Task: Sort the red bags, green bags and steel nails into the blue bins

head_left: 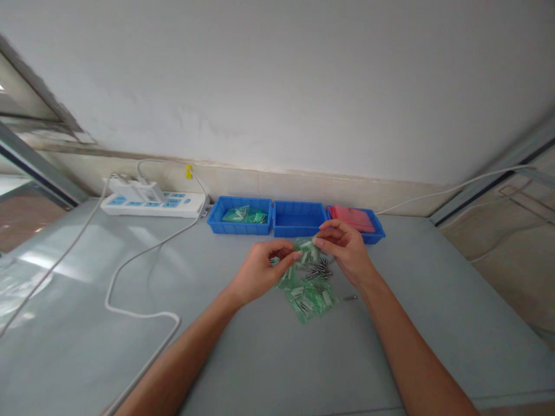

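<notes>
Between my two hands a small green plastic bag (306, 252) with pale pieces inside is held up over the table. My left hand (265, 267) pinches its left edge between thumb and fingers. On the other side, my right hand (344, 247) grips the upper right edge, thumb against fingertips. Below lie more green bags (311, 298) holding pale and metal pieces. A heap of metal screws (319, 269) sits just behind them, partly covered by the held bag. One loose screw (350, 298) lies apart, near my right wrist.
Three blue bins stand along the wall: the left bin (240, 229) holds green bags, the middle bin (299, 232) shows its bare floor, the right bin (378, 236) holds pink plastic (353, 218). A power strip (151, 209) and white cable (143, 315) lie at left.
</notes>
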{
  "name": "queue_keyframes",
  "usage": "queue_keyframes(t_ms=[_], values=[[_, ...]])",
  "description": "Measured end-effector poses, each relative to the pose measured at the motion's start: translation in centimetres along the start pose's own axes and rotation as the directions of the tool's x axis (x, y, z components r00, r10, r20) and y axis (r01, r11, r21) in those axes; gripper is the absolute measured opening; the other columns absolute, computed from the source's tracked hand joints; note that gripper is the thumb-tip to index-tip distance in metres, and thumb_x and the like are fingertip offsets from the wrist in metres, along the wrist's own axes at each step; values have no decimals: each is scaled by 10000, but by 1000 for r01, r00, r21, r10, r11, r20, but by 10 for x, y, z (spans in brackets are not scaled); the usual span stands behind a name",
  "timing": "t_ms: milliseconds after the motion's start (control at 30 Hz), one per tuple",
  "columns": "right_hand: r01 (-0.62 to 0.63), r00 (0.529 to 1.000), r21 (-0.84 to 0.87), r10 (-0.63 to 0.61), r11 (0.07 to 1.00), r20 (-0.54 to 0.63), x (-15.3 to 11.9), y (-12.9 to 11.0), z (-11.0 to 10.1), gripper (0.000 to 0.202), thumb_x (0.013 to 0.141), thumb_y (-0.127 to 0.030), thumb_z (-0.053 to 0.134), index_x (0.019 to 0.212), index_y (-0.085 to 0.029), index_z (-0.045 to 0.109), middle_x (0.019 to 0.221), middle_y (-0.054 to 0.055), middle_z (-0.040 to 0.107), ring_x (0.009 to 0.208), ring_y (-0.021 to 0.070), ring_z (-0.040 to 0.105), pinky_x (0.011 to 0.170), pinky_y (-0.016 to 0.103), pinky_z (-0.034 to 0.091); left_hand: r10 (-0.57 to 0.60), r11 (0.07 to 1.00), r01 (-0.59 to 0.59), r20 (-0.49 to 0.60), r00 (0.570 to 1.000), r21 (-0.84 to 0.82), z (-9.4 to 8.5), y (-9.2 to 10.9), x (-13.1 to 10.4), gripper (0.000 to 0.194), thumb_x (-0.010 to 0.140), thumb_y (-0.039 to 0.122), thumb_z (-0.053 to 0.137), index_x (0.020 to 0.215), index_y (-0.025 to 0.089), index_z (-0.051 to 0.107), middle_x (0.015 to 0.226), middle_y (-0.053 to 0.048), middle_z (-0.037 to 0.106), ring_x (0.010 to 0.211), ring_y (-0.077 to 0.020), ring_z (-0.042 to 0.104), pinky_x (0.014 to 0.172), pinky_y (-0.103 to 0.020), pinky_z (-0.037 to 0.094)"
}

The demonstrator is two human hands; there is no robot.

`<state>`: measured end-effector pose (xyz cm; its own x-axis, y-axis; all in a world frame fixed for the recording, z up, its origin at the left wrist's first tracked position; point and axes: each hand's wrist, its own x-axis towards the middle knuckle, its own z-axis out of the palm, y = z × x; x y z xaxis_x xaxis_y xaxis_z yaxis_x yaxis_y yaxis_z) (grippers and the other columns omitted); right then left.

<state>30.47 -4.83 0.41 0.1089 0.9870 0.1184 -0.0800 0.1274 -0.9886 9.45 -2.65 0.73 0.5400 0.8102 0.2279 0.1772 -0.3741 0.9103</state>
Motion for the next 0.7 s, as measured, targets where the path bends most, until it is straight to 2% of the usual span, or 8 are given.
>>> queue_keyframes(t_ms=[133,233,333,433,533,600,700], values=[[2,998,41,1,999,-61,0,3,4,446,589,-388,933,906,-237,658,829,14,765,754,182,709,737,321,574,-47,989,48,12,999,-143,-2,1,1,319,894,448,665,768,155,659,674,5,615,619,-116,536,582,-223,432],[12,997,8,-11,1000,-75,-1,1,6,427,636,-428,906,937,-238,668,858,30,771,762,191,712,724,328,578,-92,967,94,18,996,-237,-9,0,4,349,856,485,713,766,150,677,671,3,637,609,-110,557,576,-215,442],[28,996,-82,-34,996,-79,1,-1,2,382,706,-487,851,918,-222,675,862,58,772,732,199,705,682,333,574,-160,935,113,-115,980,-337,-18,-5,8,379,798,515,775,755,148,690,652,-1,656,611,-112,584,596,-217,470],[38,997,-152,-48,988,-61,5,0,-7,372,730,-518,820,864,-201,678,811,67,761,679,192,687,647,324,559,-279,871,105,-306,910,-481,-27,-9,11,400,730,517,838,772,144,699,676,-12,685,630,-107,609,623,-209,496],[61,997,-247,-70,967,-26,6,3,-18,334,784,-504,770,868,-192,685,808,66,752,682,192,687,663,326,562,-426,739,99,-349,835,-667,-32,-11,12,406,734,495,848,905,147,724,836,-49,753,690,-100,658,664,-196,528],[111,994,-399,-108,910,28,4,0,-25,271,827,-453,727,898,-192,700,835,66,751,708,199,692,690,336,567,-500,646,105,-315,807,-756,-33,-10,13,412,793,472,812,1068,178,722,939,-57,775,718,-88,676,689,-184,541],[224,974,-662,-154,715,164,0,-8,-36,155,854,-311,655,925,-193,724,835,62,752,711,202,678,696,341,548,-536,582,148,-241,809,-799,-30,-7,12,461,841,462,771,1223,218,684,974,-51,781,715,-72,676,696,-166,535]])
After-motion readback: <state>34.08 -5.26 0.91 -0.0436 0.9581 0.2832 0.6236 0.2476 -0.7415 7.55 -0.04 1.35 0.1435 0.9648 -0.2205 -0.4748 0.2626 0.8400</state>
